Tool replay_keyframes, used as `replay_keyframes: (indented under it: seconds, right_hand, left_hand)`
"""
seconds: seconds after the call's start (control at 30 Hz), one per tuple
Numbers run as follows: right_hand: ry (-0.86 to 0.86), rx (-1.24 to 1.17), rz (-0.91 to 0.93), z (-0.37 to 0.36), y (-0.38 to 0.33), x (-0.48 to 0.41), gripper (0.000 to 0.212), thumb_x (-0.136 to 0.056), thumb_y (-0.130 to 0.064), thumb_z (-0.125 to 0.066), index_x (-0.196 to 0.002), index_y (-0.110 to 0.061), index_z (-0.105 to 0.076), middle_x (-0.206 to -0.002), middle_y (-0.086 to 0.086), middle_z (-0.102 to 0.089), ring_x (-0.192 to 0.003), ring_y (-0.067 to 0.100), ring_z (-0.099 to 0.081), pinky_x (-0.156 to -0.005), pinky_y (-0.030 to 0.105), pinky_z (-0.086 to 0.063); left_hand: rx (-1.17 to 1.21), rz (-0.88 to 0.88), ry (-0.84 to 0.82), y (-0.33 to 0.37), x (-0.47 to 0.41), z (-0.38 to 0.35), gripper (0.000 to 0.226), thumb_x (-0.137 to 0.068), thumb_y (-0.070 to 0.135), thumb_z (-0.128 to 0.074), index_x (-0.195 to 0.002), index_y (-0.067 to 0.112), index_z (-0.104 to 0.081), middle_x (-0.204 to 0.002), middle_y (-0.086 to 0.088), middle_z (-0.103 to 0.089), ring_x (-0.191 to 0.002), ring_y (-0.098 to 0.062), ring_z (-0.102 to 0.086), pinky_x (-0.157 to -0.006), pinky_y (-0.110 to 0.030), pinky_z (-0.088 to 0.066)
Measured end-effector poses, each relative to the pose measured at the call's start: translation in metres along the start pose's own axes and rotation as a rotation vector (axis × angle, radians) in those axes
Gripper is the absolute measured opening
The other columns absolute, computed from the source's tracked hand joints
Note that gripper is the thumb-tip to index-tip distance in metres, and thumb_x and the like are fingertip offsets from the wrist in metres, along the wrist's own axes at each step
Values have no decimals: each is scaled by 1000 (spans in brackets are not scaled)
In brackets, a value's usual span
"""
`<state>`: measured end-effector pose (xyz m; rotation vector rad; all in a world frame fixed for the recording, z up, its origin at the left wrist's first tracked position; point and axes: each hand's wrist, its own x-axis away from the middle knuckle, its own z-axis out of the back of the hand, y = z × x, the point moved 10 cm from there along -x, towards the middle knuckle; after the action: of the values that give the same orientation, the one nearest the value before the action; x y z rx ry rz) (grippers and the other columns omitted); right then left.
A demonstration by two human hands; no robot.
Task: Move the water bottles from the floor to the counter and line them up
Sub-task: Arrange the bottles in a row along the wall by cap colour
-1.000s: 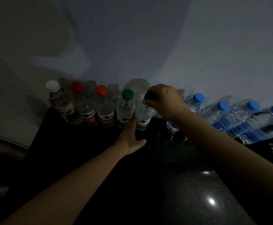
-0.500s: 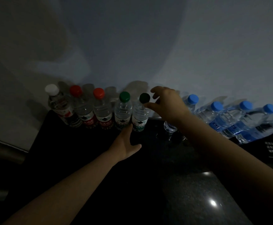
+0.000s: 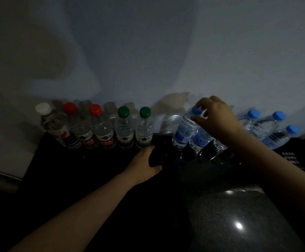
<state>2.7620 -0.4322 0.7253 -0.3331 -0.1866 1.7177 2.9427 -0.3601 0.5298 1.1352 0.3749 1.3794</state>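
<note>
Water bottles stand in a row along the wall on the dark counter: a white-capped bottle, two red-capped bottles, then two green-capped bottles. My left hand lies on the counter, fingers straight, a fingertip touching the base of the right green-capped bottle. After a gap, several blue-capped bottles stand close together. My right hand pinches the cap of the leftmost blue-capped bottle, which leans to the right.
A plain grey wall rises directly behind the bottles. More blue-capped bottles crowd the back right. The speckled counter front reflects a light spot. A dark printed item lies at the right edge.
My right hand let go of the green cap and moved right to the leftmost blue-capped bottle, taking its cap. My left hand stayed at the green bottle's base.
</note>
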Motion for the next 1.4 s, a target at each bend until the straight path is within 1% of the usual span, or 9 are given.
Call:
replay_keyframes:
  seconds: [0.13,0.27,0.43,0.53,0.63,0.73,0.87,1.23,1.4]
  right_hand:
    - [-72,27,11,-9,6,-6,47,-88,-21,-65,-132,-14,-50,-125,12,-52,-98,27,-60,-85,32,-48]
    - [-139,53,34,-19,9,-16,42,-91,-13,-58,-133,-11,-52,-125,17,-55,-106,33,-57,-92,41,-48]
    - [-156,79,24,-21,11,-26,29,-91,-20,-60,-115,-4,-60,-110,18,-60,-99,34,-56,-83,40,-45]
    - [-143,123,-4,-21,12,-24,37,-90,-37,-61,-105,-3,-60,-100,16,-61,-92,31,-57,-81,42,-48]
    - [-126,127,13,-22,9,-21,44,-87,-43,-62,-110,-6,-58,-103,14,-63,-93,28,-59,-84,44,-51]
    - [-172,52,48,-24,6,-20,50,-86,-33,-67,-128,-11,-52,-118,14,-60,-104,29,-58,-91,44,-50]
    - [-185,62,138,-22,4,-20,36,-87,-16,-65,-122,-10,-59,-118,15,-61,-104,30,-58,-91,43,-48]
    - [-147,60,144,-24,8,-24,32,-87,-20,-65,-117,-8,-60,-114,12,-61,-102,26,-57,-90,38,-49]
    - [-124,72,142,-24,8,-23,33,-88,-25,-64,-116,-8,-59,-111,12,-60,-98,26,-57,-85,36,-48]
  left_hand:
    - [-4,0,-25,8,-4,-11,87,-80,31,-73,-149,23,-22,-155,-2,-25,-139,-20,-32,-112,-41,-35]
    - [-12,11,-37,14,-8,-18,86,-81,31,-73,-149,24,-22,-155,-2,-25,-139,-19,-31,-112,-42,-35]
    - [-31,15,-30,19,-15,-25,86,-81,28,-73,-150,21,-21,-155,-3,-27,-139,-19,-32,-112,-40,-36]
    - [-52,11,-36,23,-18,-31,87,-81,27,-73,-150,20,-21,-155,-3,-27,-139,-20,-32,-111,-40,-37]
    - [-55,12,-55,26,-22,-39,89,-81,26,-73,-151,19,-19,-156,-5,-24,-140,-22,-30,-112,-41,-36]
    - [-84,21,-46,30,-29,-44,91,-81,28,-72,-152,21,-15,-158,-5,-20,-141,-22,-29,-112,-40,-36]
    - [-151,5,-48,44,-37,-50,89,-83,28,-70,-152,22,-13,-158,-3,-20,-141,-21,-29,-113,-37,-34]
    - [-227,25,-90,49,-50,-62,95,-84,34,-66,-153,22,-2,-160,-2,-10,-144,-21,-23,-115,-41,-30]
    - [-196,-2,-51,52,-51,-60,96,-83,31,-69,-153,19,-3,-160,-4,-10,-144,-23,-25,-114,-42,-31]
